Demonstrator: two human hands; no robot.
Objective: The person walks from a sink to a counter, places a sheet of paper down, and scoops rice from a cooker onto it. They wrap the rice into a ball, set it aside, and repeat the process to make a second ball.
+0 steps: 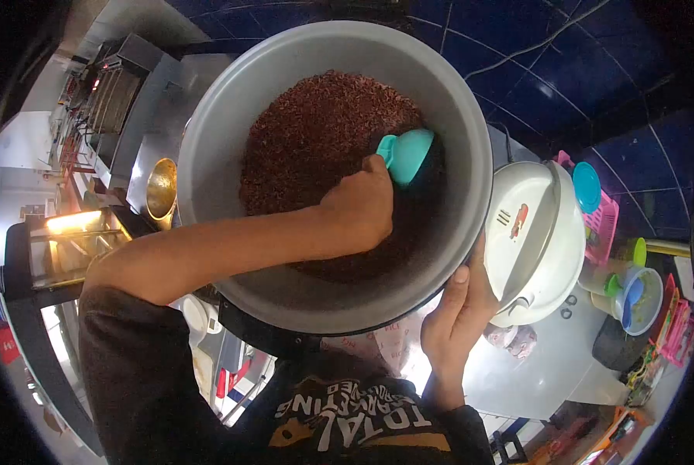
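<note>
A large grey pot fills the middle of the head view, with loose reddish-brown grains that look like rice covering its bottom. My left hand reaches in from the left, its fingers closed around the handle of a teal scoop. The scoop's rounded back faces up, and its lower edge is in shadow at the grains. Outside the pot, my right hand grips the pot's right side, thumb by the rim. Its fingers pass between the pot and a white lid-like appliance and are partly hidden.
Dark blue tiles and a cable line the back. A golden bowl and a lit glass case stand left. To the right are a pink basket and a tub with a blue spoon on a pale counter.
</note>
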